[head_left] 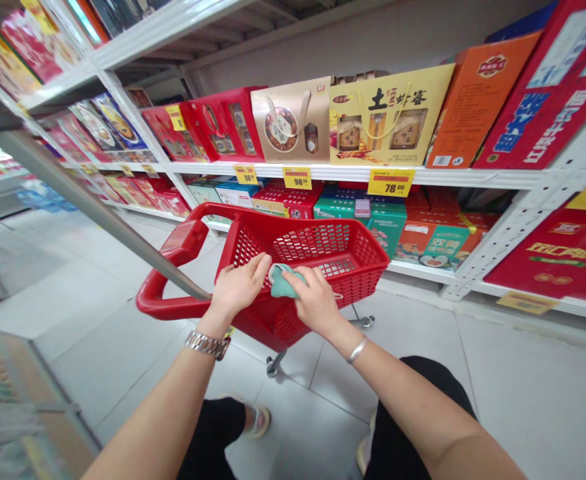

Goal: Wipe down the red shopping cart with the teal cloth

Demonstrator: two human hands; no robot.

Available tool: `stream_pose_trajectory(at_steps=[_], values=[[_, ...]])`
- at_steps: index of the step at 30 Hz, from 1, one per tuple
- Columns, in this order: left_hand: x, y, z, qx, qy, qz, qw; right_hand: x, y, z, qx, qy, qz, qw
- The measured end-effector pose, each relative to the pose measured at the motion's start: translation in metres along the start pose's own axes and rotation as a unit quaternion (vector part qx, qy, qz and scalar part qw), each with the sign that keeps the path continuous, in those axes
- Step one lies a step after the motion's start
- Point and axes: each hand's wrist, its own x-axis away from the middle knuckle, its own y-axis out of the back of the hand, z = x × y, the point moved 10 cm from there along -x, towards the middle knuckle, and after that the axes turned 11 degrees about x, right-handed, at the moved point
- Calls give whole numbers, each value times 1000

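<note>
A red plastic shopping basket on wheels [353,267] stands on the tiled floor in front of me. My left hand [237,288] rests on its near rim, fingers curled over the edge. Beside it, my right hand [315,300] is closed on a small teal cloth [281,283] and presses it against the basket's rim. The two hands nearly touch at the cloth. A metal watch sits on my left wrist and a thin bangle on my right.
White store shelves [423,177] run along the right, packed with red, gold and orange gift boxes and yellow price tags [391,182]. A grey metal pole [87,200] slants across the left. Another shelf edge [23,407] sits at lower left. My feet show below.
</note>
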Motion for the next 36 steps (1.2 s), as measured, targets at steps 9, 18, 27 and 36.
stream_pose_trajectory(at_steps=[9,18,27,36], values=[[0,4,-2,-30,-52,-10,998,-17,-5,46,-6,29,12,1000],[0,4,4,8,0,-17,1000,0,1,-16,66,26,20,997],[1,4,6,26,24,-20,999,34,32,-145,91,-40,21,995],[3,6,4,27,41,-11,999,70,53,-236,105,-253,-78,959]])
